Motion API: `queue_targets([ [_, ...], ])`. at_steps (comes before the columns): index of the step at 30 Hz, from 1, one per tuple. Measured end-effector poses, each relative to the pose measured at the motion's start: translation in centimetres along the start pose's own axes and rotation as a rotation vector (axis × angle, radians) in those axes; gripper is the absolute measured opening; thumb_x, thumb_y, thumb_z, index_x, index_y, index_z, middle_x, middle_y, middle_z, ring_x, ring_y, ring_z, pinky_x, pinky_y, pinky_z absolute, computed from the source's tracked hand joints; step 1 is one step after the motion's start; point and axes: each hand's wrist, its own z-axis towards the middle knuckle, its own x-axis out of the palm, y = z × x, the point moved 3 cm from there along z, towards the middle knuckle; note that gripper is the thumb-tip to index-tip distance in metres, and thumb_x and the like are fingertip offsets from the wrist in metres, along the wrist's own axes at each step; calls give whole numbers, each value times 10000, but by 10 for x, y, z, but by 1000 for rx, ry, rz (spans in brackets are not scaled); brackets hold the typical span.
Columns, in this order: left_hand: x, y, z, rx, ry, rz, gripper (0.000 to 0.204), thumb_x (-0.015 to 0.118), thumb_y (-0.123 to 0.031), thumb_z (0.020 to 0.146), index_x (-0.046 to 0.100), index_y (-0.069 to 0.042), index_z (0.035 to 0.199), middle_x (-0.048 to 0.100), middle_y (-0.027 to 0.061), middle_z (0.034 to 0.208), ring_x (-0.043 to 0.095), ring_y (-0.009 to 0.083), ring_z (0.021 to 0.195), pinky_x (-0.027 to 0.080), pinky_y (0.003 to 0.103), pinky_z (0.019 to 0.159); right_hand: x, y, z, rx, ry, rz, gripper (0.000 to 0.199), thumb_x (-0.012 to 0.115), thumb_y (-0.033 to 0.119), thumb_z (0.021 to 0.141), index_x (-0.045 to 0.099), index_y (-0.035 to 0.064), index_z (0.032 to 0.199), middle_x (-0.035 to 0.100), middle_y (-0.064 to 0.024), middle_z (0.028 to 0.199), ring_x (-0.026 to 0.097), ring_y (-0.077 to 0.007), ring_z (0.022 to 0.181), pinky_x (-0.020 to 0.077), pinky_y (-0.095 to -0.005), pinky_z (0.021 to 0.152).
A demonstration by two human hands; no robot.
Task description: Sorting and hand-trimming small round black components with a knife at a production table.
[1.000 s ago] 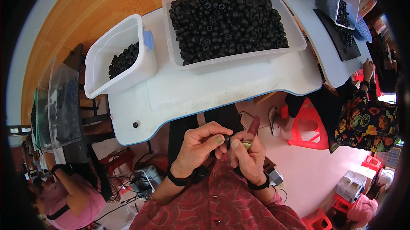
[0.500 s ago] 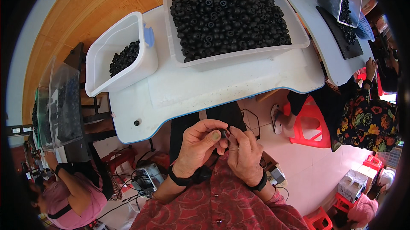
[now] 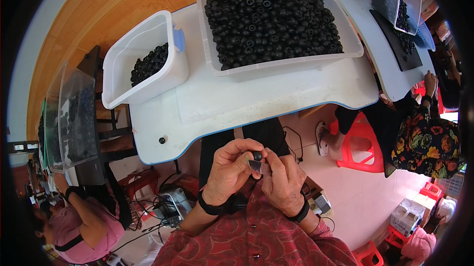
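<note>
Between the thumb and fingers of my left hand (image 3: 223, 173) is a small round black part (image 3: 256, 155), smooth and bead-like. My right hand (image 3: 285, 183) pinches a short flat grey blade (image 3: 261, 168), which lies right against the near side of the part. Its grip end is hidden in my fingers. Both hands are close together in front of my chest, just off the table's near edge. A lone black part (image 3: 162, 140) of similar size rests on the table's left corner.
A large translucent tub (image 3: 296, 62) heaped with black parts stands on the white table (image 3: 232, 103). To its left is a smaller white bin (image 3: 173, 78) with fewer parts. Co-workers sit at both sides, and a red stool (image 3: 363, 147) stands at the right.
The blade has turned so its flat face shows against the black part, which is now more visible in my left fingers. The view has shifted slightly.
</note>
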Motion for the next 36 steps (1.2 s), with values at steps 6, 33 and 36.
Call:
queue_targets([
  [6, 1, 0, -1, 22, -5, 47, 208, 599, -129, 919, 597, 28, 1054, 580, 152, 1006, 614, 160, 799, 524, 215, 559, 2, 1, -1, -18, -14, 5, 423, 692, 6, 702, 615, -33, 1116, 475, -57, 702, 527, -173, 555, 435, -290, 469],
  [33, 6, 1, -10, 73, -31, 94, 194, 602, -98, 918, 563, 40, 1048, 586, 123, 922, 600, 120, 657, 501, 217, 516, 0, 4, 2, -42, -11, -9, 402, 708, 52, 714, 603, -66, 1084, 482, -71, 699, 533, -162, 549, 435, -266, 461],
  [36, 6, 1, -10, 70, -35, 95, 202, 609, -104, 915, 561, 40, 1048, 586, 126, 927, 605, 122, 661, 506, 217, 519, 1, 3, 2, -35, 0, 10, 386, 705, 57, 733, 602, -68, 1083, 482, -69, 694, 531, -162, 544, 438, -267, 461],
])
